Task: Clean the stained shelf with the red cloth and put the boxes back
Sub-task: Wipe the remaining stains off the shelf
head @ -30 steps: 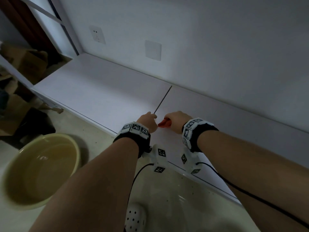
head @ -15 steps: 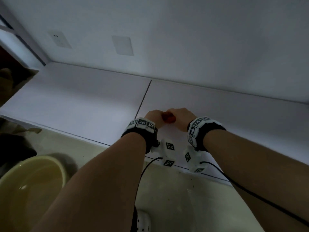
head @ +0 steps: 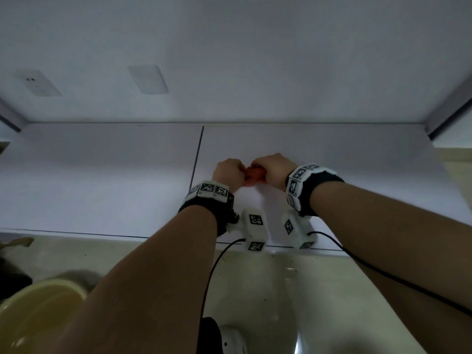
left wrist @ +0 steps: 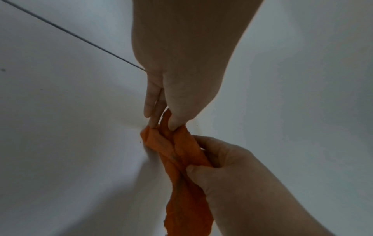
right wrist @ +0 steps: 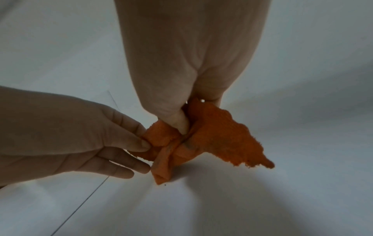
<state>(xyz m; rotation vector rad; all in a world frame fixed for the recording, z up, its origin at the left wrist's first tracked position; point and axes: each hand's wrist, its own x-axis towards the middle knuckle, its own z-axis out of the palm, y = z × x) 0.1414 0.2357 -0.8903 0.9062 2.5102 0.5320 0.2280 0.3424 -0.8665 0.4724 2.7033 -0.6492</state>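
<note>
- Now both hands, left hand [head: 228, 172] and right hand [head: 273, 168], have moved deeper over the flat white shelf [head: 102, 180].
- Fingers pinch the crumpled orange-red cloth [left wrist: 177, 153], regathering it; wiping likely resumes.

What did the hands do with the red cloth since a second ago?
The view swung right: the yellow basin slid toward the bottom-left corner. Both hands shifted just right of the shelf seam. The left hand and right hand keep pinching the red cloth, bunched between them above the shelf.
</note>
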